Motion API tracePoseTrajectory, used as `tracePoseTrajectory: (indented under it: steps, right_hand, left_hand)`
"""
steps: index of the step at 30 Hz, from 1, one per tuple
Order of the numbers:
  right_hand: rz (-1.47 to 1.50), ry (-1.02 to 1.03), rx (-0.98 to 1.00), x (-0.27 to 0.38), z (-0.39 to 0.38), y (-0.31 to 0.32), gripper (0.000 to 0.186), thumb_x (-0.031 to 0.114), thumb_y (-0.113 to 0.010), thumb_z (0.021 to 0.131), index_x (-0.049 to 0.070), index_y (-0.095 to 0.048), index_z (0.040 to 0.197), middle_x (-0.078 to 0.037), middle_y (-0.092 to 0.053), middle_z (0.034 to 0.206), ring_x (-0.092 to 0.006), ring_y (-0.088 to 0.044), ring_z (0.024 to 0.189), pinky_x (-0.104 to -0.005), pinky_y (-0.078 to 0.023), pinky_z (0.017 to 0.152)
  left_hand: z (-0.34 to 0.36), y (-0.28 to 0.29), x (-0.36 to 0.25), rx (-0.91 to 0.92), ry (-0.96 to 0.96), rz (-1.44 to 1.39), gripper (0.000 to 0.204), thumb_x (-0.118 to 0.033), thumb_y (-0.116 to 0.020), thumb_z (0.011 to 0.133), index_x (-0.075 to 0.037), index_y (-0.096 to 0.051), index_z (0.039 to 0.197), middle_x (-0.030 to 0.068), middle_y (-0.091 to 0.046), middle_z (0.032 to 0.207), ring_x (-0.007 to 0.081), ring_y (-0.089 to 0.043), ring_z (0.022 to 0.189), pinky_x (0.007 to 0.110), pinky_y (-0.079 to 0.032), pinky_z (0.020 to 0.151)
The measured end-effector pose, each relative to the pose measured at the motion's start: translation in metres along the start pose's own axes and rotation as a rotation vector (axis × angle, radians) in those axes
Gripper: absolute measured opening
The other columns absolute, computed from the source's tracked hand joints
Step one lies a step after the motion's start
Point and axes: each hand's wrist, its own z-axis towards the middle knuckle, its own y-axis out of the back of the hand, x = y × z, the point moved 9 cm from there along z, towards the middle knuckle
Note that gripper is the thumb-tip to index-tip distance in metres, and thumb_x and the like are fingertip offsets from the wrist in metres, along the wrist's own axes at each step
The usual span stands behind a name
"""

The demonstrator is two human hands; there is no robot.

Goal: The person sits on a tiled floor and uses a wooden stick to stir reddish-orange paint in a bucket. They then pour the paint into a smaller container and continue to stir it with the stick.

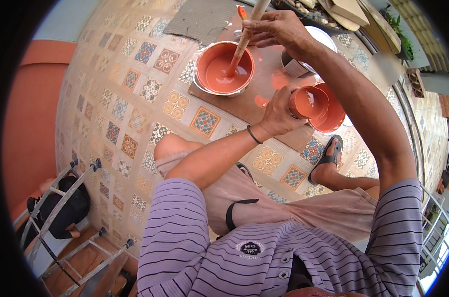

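Observation:
My right hand (279, 32) is closed round a long stick (240, 48), whose lower end stands in the orange paint of a white bucket (203, 84). Beside that hand shows the orange tip of a small brush-like thing (241, 13); whether I hold it too is unclear. My left hand (280, 113) grips a small orange-coated cup (299, 105), tilted to the right, with a little paint inside. Just under the cup is a larger paint-smeared container (337, 119), partly hidden by the cup and my right forearm.
A brown board (224, 105) with paint splashes lies beneath the containers on the patterned tile floor (135, 119). An open paint tin (294, 67) stands behind my right forearm. Wood pieces (350, 11) lie at the far right. At left, a ladder (61, 203) stands near another person (68, 203).

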Motion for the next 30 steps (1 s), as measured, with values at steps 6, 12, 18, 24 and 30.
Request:
tracePoseTrajectory:
  steps: [6, 12, 18, 24, 30]
  right_hand:
    - [0.174, 0.334, -0.527, 0.057, -0.084, 0.191, 0.032, 0.026, -0.087, 0.104, -0.002, -0.077, 0.116, -0.012, -0.08, 0.092, -0.0155, -0.077, 0.071, -0.0237, -0.063, 0.062]
    - [-0.059, -0.229, -1.163, -0.174, -0.24, 0.373, 0.05, 0.032, -0.087, 0.102, -0.008, -0.075, 0.129, -0.019, -0.081, 0.114, -0.0252, -0.082, 0.097, -0.0339, -0.064, 0.075]
    - [-0.778, -0.946, -0.696, -0.396, -0.325, 0.307, 0.113, 0.073, -0.093, 0.079, -0.012, -0.058, 0.145, -0.032, -0.076, 0.133, -0.0449, -0.074, 0.128, -0.0489, -0.058, 0.111]
    - [-0.832, -0.908, -0.625, -0.431, -0.284, 0.28, 0.154, 0.092, -0.089, 0.065, 0.021, -0.019, 0.182, -0.036, -0.018, 0.182, -0.0668, -0.017, 0.165, -0.0921, -0.038, 0.112]
    - [-0.836, -0.942, -0.417, -0.45, -0.24, 0.286, 0.159, 0.097, -0.087, 0.059, 0.042, -0.006, 0.184, -0.034, -0.001, 0.187, -0.0661, 0.003, 0.169, -0.0992, -0.023, 0.114]
  left_hand:
    - [-0.002, 0.007, 0.006, 0.044, 0.056, -0.035, 0.095, -0.024, -0.108, 0.068, -0.008, -0.056, 0.146, 0.0168, -0.068, 0.138, 0.0406, -0.069, 0.126, 0.05, -0.06, 0.102]
    - [0.003, 0.009, -0.012, 0.092, 0.127, -0.193, 0.091, -0.017, -0.107, 0.073, -0.005, -0.057, 0.148, 0.0144, -0.067, 0.141, 0.033, -0.07, 0.129, 0.045, -0.06, 0.105]
    - [0.006, 0.022, -0.033, 0.138, 0.136, -0.092, 0.089, -0.011, -0.106, 0.077, -0.002, -0.056, 0.149, 0.014, -0.063, 0.146, 0.028, -0.069, 0.132, 0.04, -0.059, 0.108]
    - [-0.002, 0.033, -0.03, 0.16, 0.222, 0.001, 0.096, -0.011, -0.106, 0.076, -0.002, -0.049, 0.153, 0.0135, -0.063, 0.146, 0.0275, -0.068, 0.131, 0.041, -0.059, 0.109]
    - [-0.008, 0.037, -0.025, 0.191, 0.326, -0.049, 0.08, -0.004, -0.1, 0.083, 0.0, -0.06, 0.152, 0.0123, -0.073, 0.142, 0.0239, -0.072, 0.128, 0.041, -0.061, 0.108]
